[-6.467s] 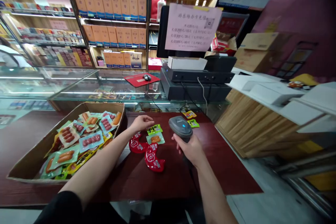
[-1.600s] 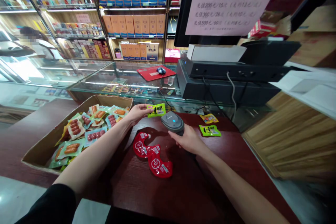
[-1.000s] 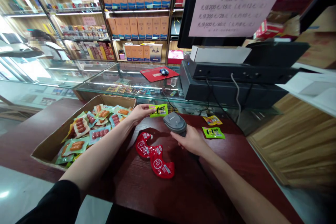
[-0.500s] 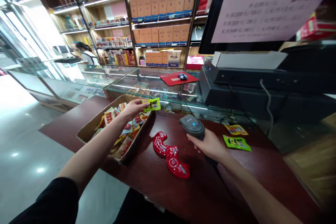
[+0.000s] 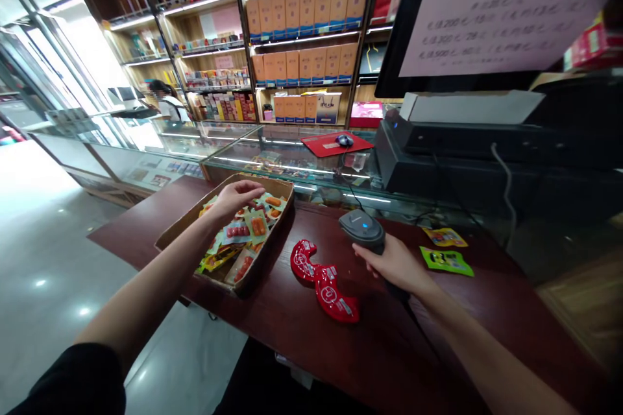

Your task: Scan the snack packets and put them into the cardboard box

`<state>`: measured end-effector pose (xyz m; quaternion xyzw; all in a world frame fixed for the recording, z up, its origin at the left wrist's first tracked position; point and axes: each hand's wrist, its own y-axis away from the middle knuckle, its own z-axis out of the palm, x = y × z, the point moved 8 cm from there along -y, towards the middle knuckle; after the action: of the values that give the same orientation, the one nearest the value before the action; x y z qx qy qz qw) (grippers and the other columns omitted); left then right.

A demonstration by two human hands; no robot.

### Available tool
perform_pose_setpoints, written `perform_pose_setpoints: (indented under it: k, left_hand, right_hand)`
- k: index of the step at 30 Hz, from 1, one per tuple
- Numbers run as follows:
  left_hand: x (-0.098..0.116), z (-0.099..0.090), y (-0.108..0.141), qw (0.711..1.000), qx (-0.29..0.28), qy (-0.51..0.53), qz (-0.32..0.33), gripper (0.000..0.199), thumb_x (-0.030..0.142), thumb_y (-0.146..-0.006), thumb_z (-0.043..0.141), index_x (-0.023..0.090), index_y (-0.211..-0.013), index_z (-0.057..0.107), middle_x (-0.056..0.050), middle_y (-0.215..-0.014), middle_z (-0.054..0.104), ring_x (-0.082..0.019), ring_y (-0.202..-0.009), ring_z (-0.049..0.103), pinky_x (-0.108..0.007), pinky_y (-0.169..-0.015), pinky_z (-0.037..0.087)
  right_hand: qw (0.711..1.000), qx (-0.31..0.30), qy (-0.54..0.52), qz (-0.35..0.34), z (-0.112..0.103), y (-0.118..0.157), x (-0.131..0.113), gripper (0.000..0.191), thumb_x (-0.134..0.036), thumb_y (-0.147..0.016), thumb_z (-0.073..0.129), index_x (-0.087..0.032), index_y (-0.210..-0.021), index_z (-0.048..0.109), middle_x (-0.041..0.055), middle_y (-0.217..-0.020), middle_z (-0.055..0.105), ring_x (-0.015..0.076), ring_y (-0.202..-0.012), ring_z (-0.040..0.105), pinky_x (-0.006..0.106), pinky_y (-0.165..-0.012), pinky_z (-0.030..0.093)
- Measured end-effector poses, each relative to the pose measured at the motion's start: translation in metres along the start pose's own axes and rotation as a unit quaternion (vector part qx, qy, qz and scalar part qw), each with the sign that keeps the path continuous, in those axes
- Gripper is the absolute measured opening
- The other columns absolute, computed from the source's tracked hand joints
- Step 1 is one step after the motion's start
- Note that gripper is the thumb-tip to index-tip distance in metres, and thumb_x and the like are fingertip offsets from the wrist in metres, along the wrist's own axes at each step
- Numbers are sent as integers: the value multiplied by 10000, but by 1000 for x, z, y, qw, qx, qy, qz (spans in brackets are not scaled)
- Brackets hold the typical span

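Note:
My left hand hovers over a cardboard box filled with small snack packets, some clear with reddish or orange pieces inside. Its fingers are loosely stretched, and no packet shows in them. The fingers of my right hand wrap round the handle of a dark grey barcode scanner, which has a small blue light on top. Between the box and the scanner lie two shiny red curved packs, touching each other. A green packet and a yellow packet rest to the right of the scanner.
Behind the brown tabletop stands a glass display counter with a red mouse pad and a mouse. A screen covered by a pink paper sign rises at the right. A person is at the far left.
The green packet held in my left hand has left its fingers, and that hand has drawn slightly back over the box. My right hand keeps the scanner. The view has shifted slightly.

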<state>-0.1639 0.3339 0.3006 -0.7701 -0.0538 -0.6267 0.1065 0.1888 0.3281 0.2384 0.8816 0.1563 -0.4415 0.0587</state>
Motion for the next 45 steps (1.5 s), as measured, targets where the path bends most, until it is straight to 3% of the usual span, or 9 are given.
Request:
perform_pose_setpoints:
  k: [4,8,12,14,18,21,26,36,45]
  left_hand:
    - [-2,83,3,983,-118,-126,69,354,434,-659,742,151,-864,685,-59,-754,686,-142,-618,609,-247,-585,479]
    - [-25,149,5,913,-226,-313,131,347,384,-624,745,168,-894,711,-70,-819,707,-192,-755,649,-258,-685,486]
    - [-66,180,5,787,-354,-504,31,559,321,-450,833,179,-978,717,-83,-818,714,-227,-710,669,-273,-656,498]
    - [-78,183,5,764,-394,-509,-49,614,292,-424,850,167,-1007,705,-81,-791,712,-209,-607,662,-271,-592,505]
    - [-87,190,-5,810,-412,-385,-159,406,288,-447,856,119,-789,716,-48,-649,679,-174,-510,631,-258,-528,512]
    - [-88,190,-28,876,-342,-298,-164,310,270,-436,867,109,-633,689,-34,-580,649,-161,-524,617,-251,-510,520]
    - [-99,185,-53,950,-226,-80,-199,345,260,-476,874,95,-729,706,-73,-695,696,-159,-614,648,-255,-555,560]
    - [-71,184,-43,951,-141,222,-164,292,170,-592,840,96,-773,623,-76,-808,705,-163,-748,689,-284,-712,592]
    - [-69,183,-42,946,-140,237,-174,322,163,-590,840,112,-748,564,-68,-756,699,-165,-691,692,-316,-694,600]
  right_hand:
    - [1000,-1,-12,3,-2,1,-2,287,-451,-804,597,-168,-800,548,0,-511,600,138,-393,572,219,-396,434]
    - [1000,8,-26,7,-8,3,-4,271,-427,-804,602,-160,-829,570,2,-521,601,135,-394,573,217,-396,445]
    - [999,21,-32,6,-18,5,-5,247,-396,-804,607,-153,-841,584,0,-527,599,118,-394,563,197,-395,439]
    - [999,26,-41,4,-22,5,-5,240,-391,-807,603,-154,-841,582,0,-532,598,111,-391,554,188,-383,428]
    - [998,36,-49,4,-28,3,0,240,-398,-810,598,-160,-833,570,-5,-522,592,109,-376,548,186,-374,423]
    - [998,47,-42,11,-32,-1,7,236,-398,-810,596,-165,-823,564,-8,-507,591,113,-372,554,187,-376,423]
    - [997,52,-41,36,-34,-7,19,227,-388,-803,605,-165,-808,563,-6,-501,599,113,-369,558,190,-385,436]
    - [997,43,-37,50,-17,-10,33,215,-387,-810,593,-175,-831,562,-10,-522,609,127,-392,587,194,-372,447]
    - [997,52,-43,32,-15,-9,28,230,-406,-820,590,-180,-811,552,-12,-497,593,129,-382,568,208,-385,446]
